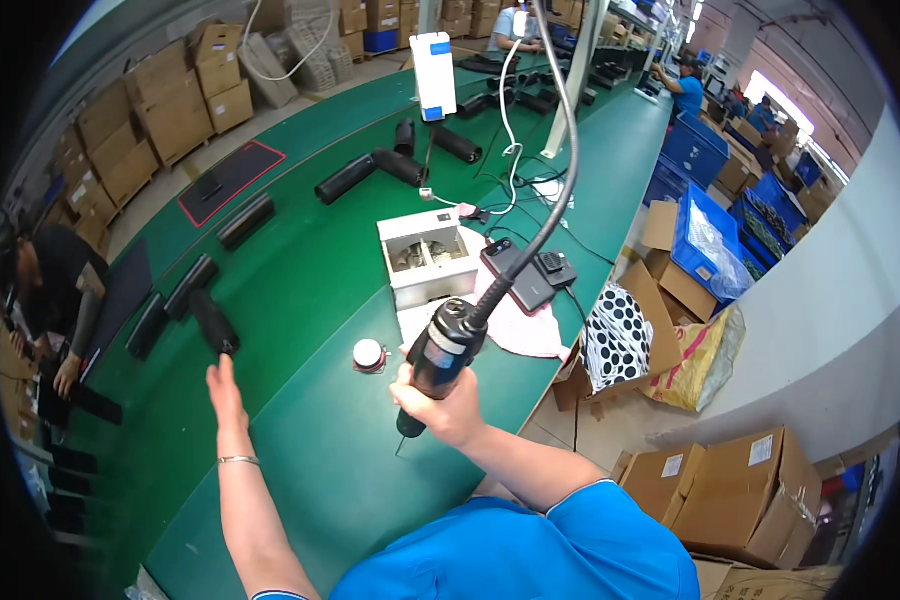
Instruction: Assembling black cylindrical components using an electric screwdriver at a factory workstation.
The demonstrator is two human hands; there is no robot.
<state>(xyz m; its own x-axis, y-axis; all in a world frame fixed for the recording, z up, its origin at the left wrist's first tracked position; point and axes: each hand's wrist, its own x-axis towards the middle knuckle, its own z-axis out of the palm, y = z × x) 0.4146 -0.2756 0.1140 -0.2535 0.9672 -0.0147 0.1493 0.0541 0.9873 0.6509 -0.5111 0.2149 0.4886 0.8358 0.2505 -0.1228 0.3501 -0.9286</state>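
In my right hand is a black electric screwdriver, its thin bit pointing down over the bench and its cable running up from the top. My left hand reaches out over the green belt with fingers stretched. Its fingertips are at the near end of a black cylindrical housing; whether they touch it I cannot tell. Two more black cylinders lie beside that one. Between my hands, a small round white-topped part sits on the bench. Just beyond the screwdriver stands a pale metal box with a divided opening.
A black power bank lies on a white cloth right of the metal box. More black cylinders are spread along the belt. At the far left a co-worker handles dark parts. Cartons and blue crates stand right of the bench.
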